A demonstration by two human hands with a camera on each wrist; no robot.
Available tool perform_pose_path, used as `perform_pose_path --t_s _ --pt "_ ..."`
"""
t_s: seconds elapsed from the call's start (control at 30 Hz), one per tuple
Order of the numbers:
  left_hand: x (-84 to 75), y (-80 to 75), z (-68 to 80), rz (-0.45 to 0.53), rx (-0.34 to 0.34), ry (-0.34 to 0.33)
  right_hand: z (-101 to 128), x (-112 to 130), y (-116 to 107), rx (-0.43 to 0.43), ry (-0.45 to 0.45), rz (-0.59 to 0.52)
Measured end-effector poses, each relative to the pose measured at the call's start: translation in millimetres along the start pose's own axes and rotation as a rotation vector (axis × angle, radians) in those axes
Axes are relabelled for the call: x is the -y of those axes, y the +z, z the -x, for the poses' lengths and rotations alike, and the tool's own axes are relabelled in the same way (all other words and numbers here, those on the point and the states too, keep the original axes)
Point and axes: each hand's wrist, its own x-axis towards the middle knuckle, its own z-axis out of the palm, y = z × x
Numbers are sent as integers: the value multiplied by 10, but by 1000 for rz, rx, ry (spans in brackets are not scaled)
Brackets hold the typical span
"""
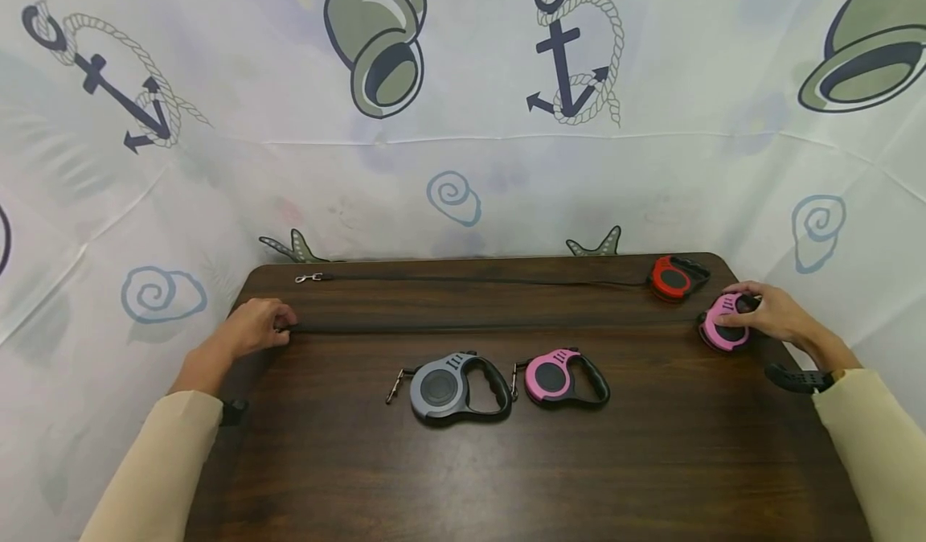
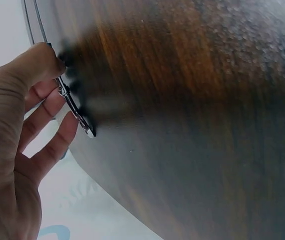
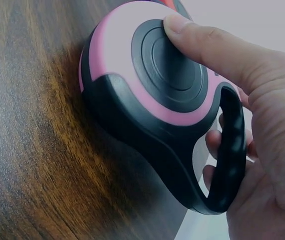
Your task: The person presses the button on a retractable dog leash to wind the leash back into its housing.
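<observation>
At the table's right edge my right hand (image 1: 777, 313) grips a pink and black retractable dog leash (image 1: 714, 329). In the right wrist view the thumb presses on the casing's round dark centre, and the other fingers are partly hidden behind the black handle (image 3: 234, 145). A dark strap (image 1: 463, 330) stretches from this leash across to the left edge. There my left hand (image 1: 255, 326) pinches its end between thumb and fingers, with the metal clip (image 2: 75, 106) pointing out below the thumb in the left wrist view.
Behind the strap lies a red and black retractable leash (image 1: 673, 277), its thin cord drawn out leftward to a metal clip (image 1: 309, 277). Nearer the front are a grey retractable leash (image 1: 434, 385) and a second pink one (image 1: 547, 375). A patterned cloth (image 1: 477, 84) surrounds the wooden table (image 1: 463, 486).
</observation>
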Motion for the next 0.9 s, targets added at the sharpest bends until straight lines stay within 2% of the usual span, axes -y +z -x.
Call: perform_pose_path --t_s 0.13,0.37,0.53,0.67,0.8,0.9 --pt "-5 -8 19 -5 -1 -22 10 4 -5 -42 -10 12" --pt "-18 0 65 18 -59 -9 44 -20 -12 -99 -25 -6" --pt "1 13 97 54 -68 -20 69 -12 -15 -126 -30 -26" --pt "32 16 128 98 -91 -17 97 6 -40 -140 -25 -42" --pt "48 -23 151 168 -132 -9 108 14 -70 -123 -3 -58" --pt "43 -62 167 205 -137 -13 115 22 -86 -110 13 -71"
